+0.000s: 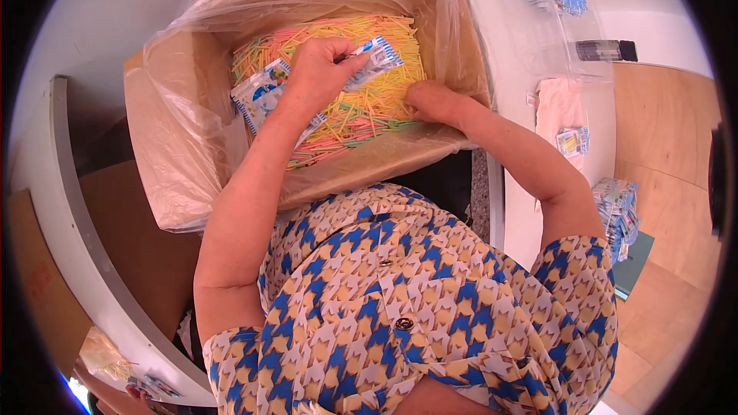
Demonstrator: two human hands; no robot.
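My left hand (pixel 317 73) pinches a small clear packet (pixel 378 60) with blue-and-white print, above the sticks. Thin pastel sticks (pixel 369 104) in yellow, pink and green fill the plastic-lined cardboard box (pixel 165 107) in front of me. At the box's right side, my right hand (pixel 429 101) is down among the sticks with its fingers curled; whatever they grip is hidden. More packets (pixel 265 96) of the same kind lie on the sticks at the left, partly behind my left wrist.
At the right are a clear plastic bin (pixel 573 23) with packets, a black object (pixel 603 50), a pink cloth (pixel 560 104) with a packet (pixel 573 141) on it, and a stack of packets (pixel 617 211). Another person's hand (pixel 137 392) shows at the lower left.
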